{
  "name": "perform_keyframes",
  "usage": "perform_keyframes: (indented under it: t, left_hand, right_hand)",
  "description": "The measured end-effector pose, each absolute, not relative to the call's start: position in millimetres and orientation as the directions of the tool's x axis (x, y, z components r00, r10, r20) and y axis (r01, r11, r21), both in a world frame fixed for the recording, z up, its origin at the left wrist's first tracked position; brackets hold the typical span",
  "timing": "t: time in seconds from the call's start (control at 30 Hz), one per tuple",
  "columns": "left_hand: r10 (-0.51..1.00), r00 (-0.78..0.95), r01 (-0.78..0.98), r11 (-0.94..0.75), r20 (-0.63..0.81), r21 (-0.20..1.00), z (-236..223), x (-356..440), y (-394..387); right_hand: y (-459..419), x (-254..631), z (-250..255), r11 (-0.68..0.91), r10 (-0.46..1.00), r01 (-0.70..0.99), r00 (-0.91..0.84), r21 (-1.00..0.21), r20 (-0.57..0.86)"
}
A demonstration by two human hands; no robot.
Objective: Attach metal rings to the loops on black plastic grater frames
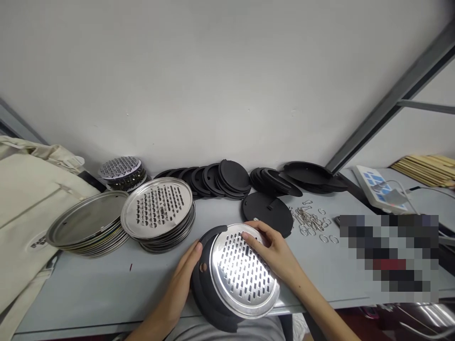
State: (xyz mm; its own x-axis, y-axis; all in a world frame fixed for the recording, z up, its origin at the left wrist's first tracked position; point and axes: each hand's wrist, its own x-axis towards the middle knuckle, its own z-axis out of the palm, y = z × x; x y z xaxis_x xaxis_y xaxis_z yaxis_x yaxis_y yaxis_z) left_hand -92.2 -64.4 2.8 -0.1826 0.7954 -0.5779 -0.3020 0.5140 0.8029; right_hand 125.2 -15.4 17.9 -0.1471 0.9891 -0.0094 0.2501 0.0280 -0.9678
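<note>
A round perforated steel grater disc (244, 271) rests tilted on a black round backing (208, 296), its slotted face turned up and shining. My left hand (184, 279) grips the black rim on the near left. My right hand (268, 248) lies across the disc's upper right edge, fingers on the steel. Beyond them lie a stack of perforated steel discs (158, 208), a stack of plain steel discs (87, 220), and a single black disc (266, 213). Several black discs (229, 179) lean in a row along the wall.
A grey table (103, 289) runs along a white wall (213, 80). Metal rings and clips (308, 220) lie loose at right. A cream cloth bag (35, 203) sits at left. A pixelated patch (389, 255) hides the right side, and a white device (377, 188) stands behind it.
</note>
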Motion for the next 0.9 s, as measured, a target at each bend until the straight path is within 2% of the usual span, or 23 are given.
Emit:
perform_keyframes:
  t: [0.23, 0.4, 0.6, 0.77, 0.9]
  left_hand:
    - [0.811, -0.181, -0.184, 0.529, -0.557, 0.829, 3.5, -88.8, -70.9]
    - [0.856, -0.231, -0.086, 0.455, -0.462, 0.886, -2.3, -88.7, -72.3]
    - [0.871, -0.296, -0.007, 0.407, -0.391, 0.913, -9.6, -86.9, -70.8]
    - [0.856, -0.28, -0.036, 0.443, -0.435, 0.896, -7.7, -87.6, -69.7]
    - [0.803, -0.218, -0.014, 0.565, -0.554, 0.825, 1.4, -89.0, -67.8]
  right_hand:
    - [-31.7, 99.0, 16.5, -0.019, 0.999, 0.234, -0.041, -0.972, -0.029]
    - [-35.7, 92.5, 15.4, -0.106, 0.994, 0.166, 0.008, -0.98, -0.106]
    - [-41.1, 87.5, 12.2, -0.098, 0.995, 0.182, 0.033, -0.978, -0.094]
    - [-42.1, 85.9, 12.2, -0.106, 0.994, 0.178, 0.023, -0.978, -0.103]
    - [-38.6, 93.1, 13.3, -0.139, 0.99, 0.137, 0.001, -0.981, -0.141]
